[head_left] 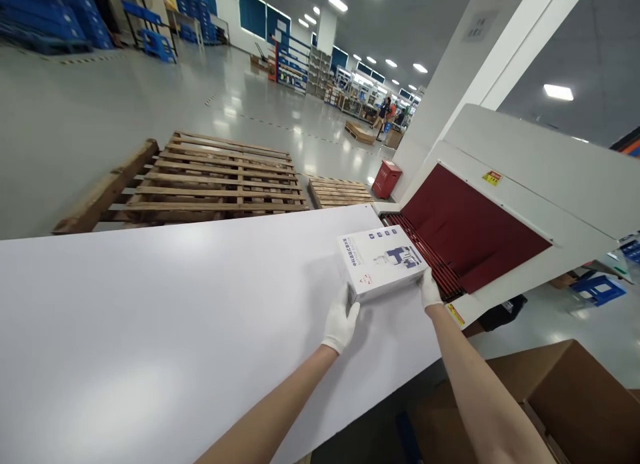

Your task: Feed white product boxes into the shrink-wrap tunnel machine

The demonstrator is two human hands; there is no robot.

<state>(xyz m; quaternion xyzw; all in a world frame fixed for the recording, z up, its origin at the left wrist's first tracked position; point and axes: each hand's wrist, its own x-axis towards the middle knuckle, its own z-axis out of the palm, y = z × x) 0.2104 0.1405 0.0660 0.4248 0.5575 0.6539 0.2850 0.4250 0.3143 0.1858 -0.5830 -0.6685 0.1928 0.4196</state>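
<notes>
while the white table (150, 317) bears it, left hand (341, 323) and right hand (429, 289) grip the box (381, 260) — both gloved.

The box (381, 261) I hold carries a vertical line of blue print and small icons, too small to read. The machine (525, 177) bears a yellow warning label (491, 177) on its hood and another (455, 314) on its front edge; neither wording is legible.

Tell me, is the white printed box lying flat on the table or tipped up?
Flat: the white printed box lies printed face up on the white table, left hand and right hand at its near corners.
</notes>
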